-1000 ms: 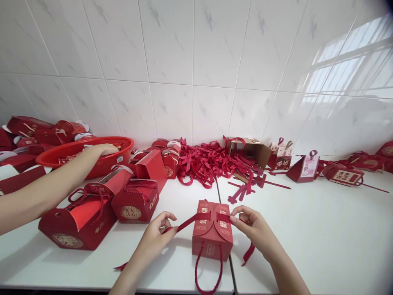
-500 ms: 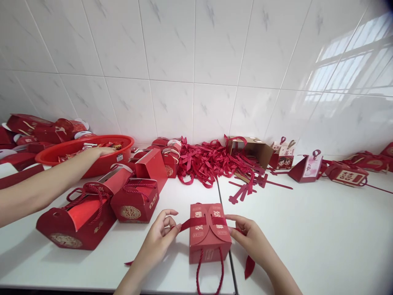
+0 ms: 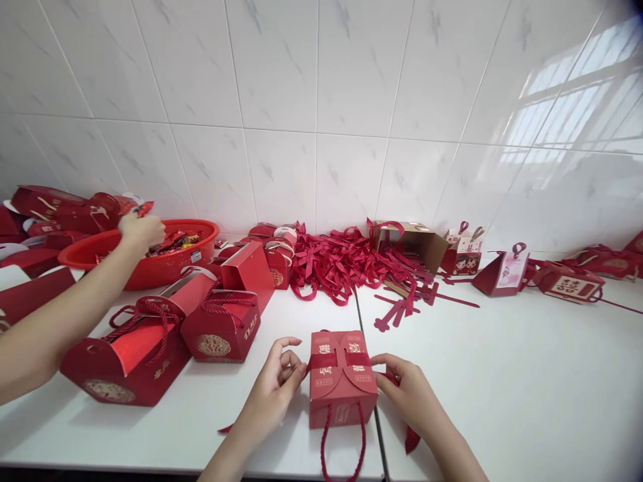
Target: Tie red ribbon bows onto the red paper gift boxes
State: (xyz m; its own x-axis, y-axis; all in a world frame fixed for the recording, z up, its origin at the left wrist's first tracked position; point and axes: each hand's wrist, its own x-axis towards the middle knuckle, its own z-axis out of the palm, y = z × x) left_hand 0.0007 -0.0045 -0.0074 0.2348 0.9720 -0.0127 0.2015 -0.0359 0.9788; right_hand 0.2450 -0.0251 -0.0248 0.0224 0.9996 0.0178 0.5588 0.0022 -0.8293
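A red gift box [image 3: 343, 395] with pale lettering stands on the white table in front of me, its rope handle [image 3: 322, 450] hanging toward me. A dark red ribbon [image 3: 324, 361] runs across its top, threaded through slots in the overlapping flaps. At the box's left side my left hand [image 3: 276, 388] pinches one length of this ribbon. My right hand [image 3: 406, 391] is closed on the other length at the right side, and a ribbon tail [image 3: 412, 440] dangles below it.
Another person's hand [image 3: 140, 231] holds a small red packet over a red plastic basin [image 3: 211, 234] of sweets. Red boxes [image 3: 221, 335] stand at left. A ribbon pile [image 3: 331, 261] and an open carton [image 3: 426, 244] lie by the wall. More boxes [image 3: 502, 274] are at right.
My left hand has moved right, closer to the box, and the ribbon between them is shorter. The other person's hand has lifted out of the basin and moved left with a packet.
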